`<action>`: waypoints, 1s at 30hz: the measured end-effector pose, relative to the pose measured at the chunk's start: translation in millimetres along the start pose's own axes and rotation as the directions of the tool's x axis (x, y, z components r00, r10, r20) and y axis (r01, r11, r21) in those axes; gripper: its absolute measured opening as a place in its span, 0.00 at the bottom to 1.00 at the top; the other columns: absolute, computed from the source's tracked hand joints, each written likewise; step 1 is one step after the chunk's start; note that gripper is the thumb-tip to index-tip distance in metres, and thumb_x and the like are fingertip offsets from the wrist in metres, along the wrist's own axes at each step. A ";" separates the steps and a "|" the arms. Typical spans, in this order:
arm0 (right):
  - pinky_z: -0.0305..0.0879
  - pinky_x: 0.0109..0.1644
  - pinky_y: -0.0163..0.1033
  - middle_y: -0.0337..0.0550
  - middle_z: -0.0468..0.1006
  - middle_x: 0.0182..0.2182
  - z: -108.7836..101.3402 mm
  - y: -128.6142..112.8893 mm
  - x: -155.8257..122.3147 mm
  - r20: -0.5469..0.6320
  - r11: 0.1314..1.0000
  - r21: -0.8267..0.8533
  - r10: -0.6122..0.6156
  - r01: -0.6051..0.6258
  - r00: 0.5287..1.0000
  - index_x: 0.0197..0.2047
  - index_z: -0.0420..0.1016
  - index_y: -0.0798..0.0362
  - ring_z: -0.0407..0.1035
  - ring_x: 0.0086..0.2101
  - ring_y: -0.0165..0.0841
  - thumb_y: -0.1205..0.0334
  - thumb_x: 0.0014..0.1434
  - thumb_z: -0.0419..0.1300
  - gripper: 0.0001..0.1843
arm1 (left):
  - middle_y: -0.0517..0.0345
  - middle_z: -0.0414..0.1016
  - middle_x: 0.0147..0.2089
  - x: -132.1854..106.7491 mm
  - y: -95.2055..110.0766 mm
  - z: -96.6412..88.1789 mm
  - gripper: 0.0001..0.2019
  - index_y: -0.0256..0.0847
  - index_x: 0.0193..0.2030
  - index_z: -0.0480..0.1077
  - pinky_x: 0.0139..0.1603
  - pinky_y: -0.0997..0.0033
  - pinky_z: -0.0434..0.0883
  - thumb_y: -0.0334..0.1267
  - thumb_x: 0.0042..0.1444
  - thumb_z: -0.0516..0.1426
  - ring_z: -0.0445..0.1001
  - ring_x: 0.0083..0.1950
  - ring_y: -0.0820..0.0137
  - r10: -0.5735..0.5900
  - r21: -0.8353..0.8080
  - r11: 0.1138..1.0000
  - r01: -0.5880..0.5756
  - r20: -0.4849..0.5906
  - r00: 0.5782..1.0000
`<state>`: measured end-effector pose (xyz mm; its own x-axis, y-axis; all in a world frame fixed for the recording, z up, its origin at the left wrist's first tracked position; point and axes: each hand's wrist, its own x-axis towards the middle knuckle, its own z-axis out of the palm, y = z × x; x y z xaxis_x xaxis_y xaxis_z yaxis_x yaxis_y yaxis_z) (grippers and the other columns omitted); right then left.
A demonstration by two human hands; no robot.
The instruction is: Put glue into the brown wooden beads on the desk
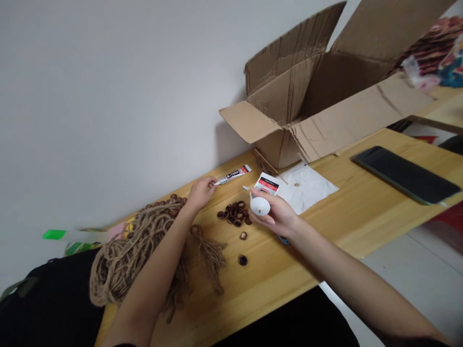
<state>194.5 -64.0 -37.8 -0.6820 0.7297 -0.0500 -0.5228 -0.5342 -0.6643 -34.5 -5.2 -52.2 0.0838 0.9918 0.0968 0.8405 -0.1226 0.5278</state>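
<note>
Left hand (203,192) pinches a small tube (235,174), right hand (277,213) grips a round white piece (260,206).

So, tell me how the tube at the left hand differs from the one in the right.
The left tube shows lengthwise, printed side in view; the right tube turns its round white end toward the camera. The left tube meets the left hand at its narrow tip; the right tube is held in the right hand. Both carry black and red printing.

The right hand (281,214) partly hides a labelled tube (269,181); the top edge crops the cardboard box (347,121).
</note>
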 end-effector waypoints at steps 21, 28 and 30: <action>0.46 0.19 0.30 0.31 0.56 0.05 1.1 0.5 -0.2 -0.033 0.999 -0.048 -0.020 0.018 0.999 0.18 0.58 0.54 0.50 0.10 0.21 0.46 0.52 0.60 0.24 | 0.47 0.75 0.42 -13.1 21.2 -12.9 0.09 0.36 0.41 0.74 0.50 0.58 0.70 0.35 0.56 0.56 0.73 0.45 0.60 0.135 0.351 0.929 -0.117 -0.028 0.990; 0.43 0.17 0.30 0.31 0.57 0.06 4.5 0.4 -3.4 -0.057 0.994 -0.101 -0.039 0.033 0.998 0.18 0.61 0.55 0.50 0.09 0.20 0.45 0.53 0.59 0.24 | 0.54 0.77 0.40 -79.5 98.8 -26.2 0.06 0.40 0.41 0.73 0.47 0.66 0.72 0.32 0.59 0.55 0.75 0.44 0.69 0.456 -0.005 0.881 -0.473 -0.251 0.854; 0.44 0.17 0.29 0.31 0.56 0.05 5.3 0.5 -4.0 -0.031 0.997 -0.081 -0.007 0.005 0.999 0.18 0.62 0.56 0.50 0.09 0.20 0.45 0.54 0.59 0.24 | 0.53 0.76 0.45 -95.0 116.0 -26.6 0.09 0.41 0.45 0.71 0.50 0.64 0.71 0.31 0.58 0.56 0.74 0.48 0.68 0.518 0.040 0.849 -0.527 -0.262 0.814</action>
<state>194.3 -69.4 -34.0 -0.6620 0.7464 -0.0685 -0.4827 -0.4945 -0.7228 40.8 -114.6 22.3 0.3633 0.7343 0.5734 0.6906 -0.6254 0.3633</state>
